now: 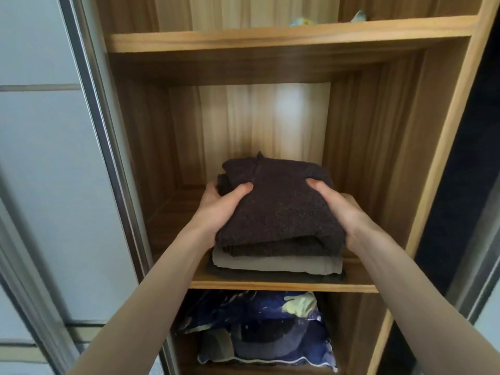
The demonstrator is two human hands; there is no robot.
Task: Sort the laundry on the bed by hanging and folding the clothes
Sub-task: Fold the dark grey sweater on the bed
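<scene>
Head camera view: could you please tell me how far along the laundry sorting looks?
Done: a folded beige garment lies on a dark one on the wardrobe shelf. In hand: the left hand and right hand grip a folded brown sweater on that stack. Left: the bed is out of view, so I cannot tell.

Two hands are in view: one left hand (219, 209) and one right hand (341, 212). Three folded garments form one stack: one dark brown sweater (278, 209) on top, one beige garment (276, 264) beneath it, and one dark grey garment (276, 277) at the bottom. The wardrobe shows two wooden shelves, one upper shelf (270, 39) and one middle shelf (281, 286), one patterned blue bundle (259, 328) below, and one sliding door (43, 171) at left.
</scene>
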